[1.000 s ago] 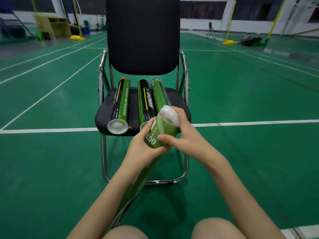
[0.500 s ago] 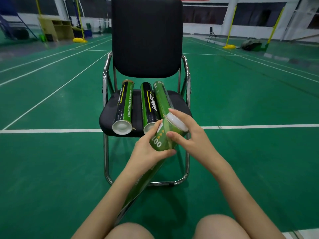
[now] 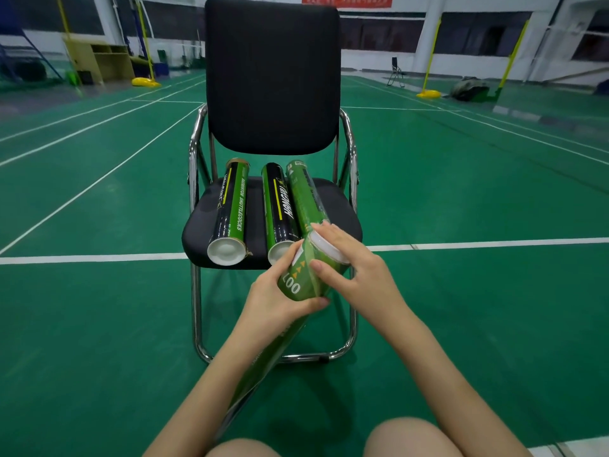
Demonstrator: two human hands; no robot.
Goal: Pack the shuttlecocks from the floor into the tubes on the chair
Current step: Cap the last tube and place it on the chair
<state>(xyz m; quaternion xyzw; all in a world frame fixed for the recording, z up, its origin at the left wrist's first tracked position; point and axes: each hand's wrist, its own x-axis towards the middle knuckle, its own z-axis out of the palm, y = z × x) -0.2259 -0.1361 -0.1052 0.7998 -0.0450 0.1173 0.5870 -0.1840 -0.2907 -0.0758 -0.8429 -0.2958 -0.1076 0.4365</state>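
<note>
I hold a long green shuttlecock tube (image 3: 298, 285) slanting up from my lap toward the chair. My left hand (image 3: 275, 298) grips it just below its upper end. My right hand (image 3: 354, 268) is curled around that end, fingers on the white cap (image 3: 326, 247) that sits on the tube's mouth. Three more tubes lie side by side on the black chair seat (image 3: 339, 206): a black-and-green tube (image 3: 230, 209) at left, a second black-and-green tube (image 3: 280, 209) in the middle, and a green tube (image 3: 304, 194) at right. No shuttlecocks show on the floor.
The chair has a tall black backrest (image 3: 272, 74) and chrome tube legs (image 3: 196, 291). Green court floor with white lines (image 3: 478, 244) surrounds it. My bare knees (image 3: 412, 438) fill the bottom edge. Yellow net posts and a bag (image 3: 469, 89) stand far behind.
The white cap, tilted over the tube's mouth a second ago, now sits flat on it under my right fingers. The view has risen slightly.
</note>
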